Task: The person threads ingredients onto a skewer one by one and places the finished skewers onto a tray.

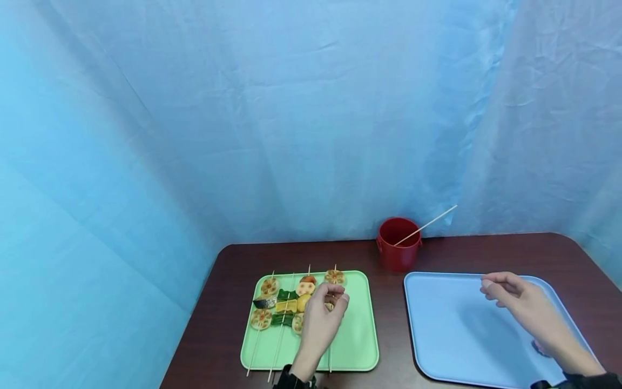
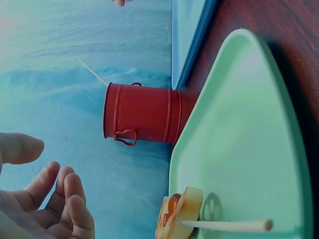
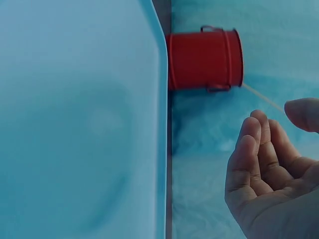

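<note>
My left hand (image 1: 322, 319) hovers over the green tray (image 1: 357, 335), fingers loosely bent and nothing in them. Under and beside it lie several skewers of food. The leftmost carries lotus root slices (image 1: 261, 319) and a dark piece (image 1: 264, 303). Another holds green leafy pieces (image 1: 282, 320) and a yellow block (image 1: 286, 306). The one with a brown-topped piece (image 1: 306, 285) is partly hidden by the hand, as is the rightmost, topped by a lotus root slice (image 1: 334, 277). My right hand (image 1: 527, 305), relaxed and holding nothing, is above the blue tray (image 1: 452, 324).
Behind the trays stands a red bucket (image 1: 397, 259) with one thin bamboo stick (image 1: 432, 221) leaning out to the right. A small purple piece (image 1: 540, 348) on the blue tray is partly covered by the right wrist. A blue curtain (image 1: 316, 135) hangs behind the dark wooden table (image 1: 209, 329).
</note>
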Demonstrator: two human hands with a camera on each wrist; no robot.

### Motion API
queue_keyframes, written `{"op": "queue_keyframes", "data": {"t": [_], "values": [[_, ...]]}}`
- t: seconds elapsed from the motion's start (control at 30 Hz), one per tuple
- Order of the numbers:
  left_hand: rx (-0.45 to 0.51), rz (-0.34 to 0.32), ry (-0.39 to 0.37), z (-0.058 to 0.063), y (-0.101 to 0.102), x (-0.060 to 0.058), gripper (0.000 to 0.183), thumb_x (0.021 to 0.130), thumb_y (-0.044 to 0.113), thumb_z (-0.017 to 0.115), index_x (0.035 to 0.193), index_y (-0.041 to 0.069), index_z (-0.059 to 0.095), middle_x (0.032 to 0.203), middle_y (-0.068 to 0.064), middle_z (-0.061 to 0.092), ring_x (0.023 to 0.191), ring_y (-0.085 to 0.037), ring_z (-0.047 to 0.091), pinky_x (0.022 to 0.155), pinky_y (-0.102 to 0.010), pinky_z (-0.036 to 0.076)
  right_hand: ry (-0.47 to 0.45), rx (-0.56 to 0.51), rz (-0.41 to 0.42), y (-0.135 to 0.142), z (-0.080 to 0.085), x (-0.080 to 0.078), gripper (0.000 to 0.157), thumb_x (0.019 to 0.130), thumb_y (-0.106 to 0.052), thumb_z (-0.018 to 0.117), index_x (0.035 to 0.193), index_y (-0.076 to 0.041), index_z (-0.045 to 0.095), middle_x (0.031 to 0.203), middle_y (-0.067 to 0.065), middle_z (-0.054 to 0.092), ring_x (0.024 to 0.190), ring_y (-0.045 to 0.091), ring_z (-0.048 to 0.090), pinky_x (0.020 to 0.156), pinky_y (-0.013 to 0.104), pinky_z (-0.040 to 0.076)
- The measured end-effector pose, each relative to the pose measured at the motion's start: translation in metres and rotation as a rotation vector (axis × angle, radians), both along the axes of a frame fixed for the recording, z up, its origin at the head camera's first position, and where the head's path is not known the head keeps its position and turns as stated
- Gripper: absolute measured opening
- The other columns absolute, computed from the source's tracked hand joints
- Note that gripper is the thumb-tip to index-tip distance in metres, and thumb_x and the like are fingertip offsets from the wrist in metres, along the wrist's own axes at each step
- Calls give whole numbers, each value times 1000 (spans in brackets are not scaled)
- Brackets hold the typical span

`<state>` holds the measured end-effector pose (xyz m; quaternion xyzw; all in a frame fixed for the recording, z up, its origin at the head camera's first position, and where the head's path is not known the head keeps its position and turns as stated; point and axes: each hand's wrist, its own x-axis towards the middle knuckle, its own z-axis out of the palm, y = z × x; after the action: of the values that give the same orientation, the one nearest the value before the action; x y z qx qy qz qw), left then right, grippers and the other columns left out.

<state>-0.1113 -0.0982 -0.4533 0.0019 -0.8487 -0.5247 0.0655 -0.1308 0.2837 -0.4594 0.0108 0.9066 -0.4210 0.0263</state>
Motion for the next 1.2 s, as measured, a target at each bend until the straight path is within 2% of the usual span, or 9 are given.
{"op": "queue_keyframes", "data": {"t": [0.2,0.3,0.43,0.53,0.63,0.73,0.83,1.0,1.2], "values": [[6,-29,9,0,-1,-5,19,92,30,62,105,17,67,90,7,62,79,-12,59,66,-27,44,81,64,-13,10,11,-19,58,98,-52,43,126,-4,59,105,14,67,78,-3,59,63,23,52],[8,-25,9,1,-2,-6,21,92,30,62,106,16,67,92,7,62,80,-11,59,67,-28,44,125,8,-9,2,17,-41,59,99,-50,42,132,-3,57,108,15,67,80,-2,60,65,19,51],[-3,-22,-9,3,0,-6,17,92,31,62,104,20,67,91,8,61,80,-9,58,65,-28,45,167,-83,-10,-15,24,-78,68,97,-51,44,141,1,46,110,17,65,82,-1,61,67,15,50],[-15,-16,-22,4,2,-5,13,91,30,63,101,23,67,90,9,61,79,-8,58,65,-28,44,146,-151,-3,-28,27,-103,76,95,-54,45,147,1,37,109,17,64,83,2,61,69,17,51],[-7,-14,-22,3,2,-5,13,90,30,63,100,22,67,91,9,60,80,-11,58,65,-27,44,169,-187,-10,-39,25,-116,68,95,-53,46,141,-3,47,105,13,65,84,5,60,70,17,51],[3,-18,-13,3,3,-6,12,90,27,64,99,19,68,91,8,60,81,-14,59,65,-27,44,244,-171,-50,-46,27,-116,55,95,-52,48,122,-6,62,99,7,66,84,7,59,69,14,49],[4,-19,-4,3,4,-7,10,90,24,64,98,20,68,91,8,60,81,-14,59,66,-27,44,322,-153,-87,-47,33,-110,48,96,-48,49,112,-6,67,99,4,66,85,7,61,68,11,47],[3,-20,5,3,6,-8,10,89,27,64,97,21,68,90,9,60,81,-12,59,66,-26,45,433,-153,-129,-42,43,-93,40,98,-39,50,117,-7,65,101,4,68,85,2,63,69,8,46],[3,-24,11,2,7,-8,11,89,27,64,96,20,68,90,9,61,81,-11,58,67,-27,45,518,-163,-201,-31,51,-67,32,98,-29,55,119,-7,64,95,-5,67,82,-1,62,71,6,45]]}}
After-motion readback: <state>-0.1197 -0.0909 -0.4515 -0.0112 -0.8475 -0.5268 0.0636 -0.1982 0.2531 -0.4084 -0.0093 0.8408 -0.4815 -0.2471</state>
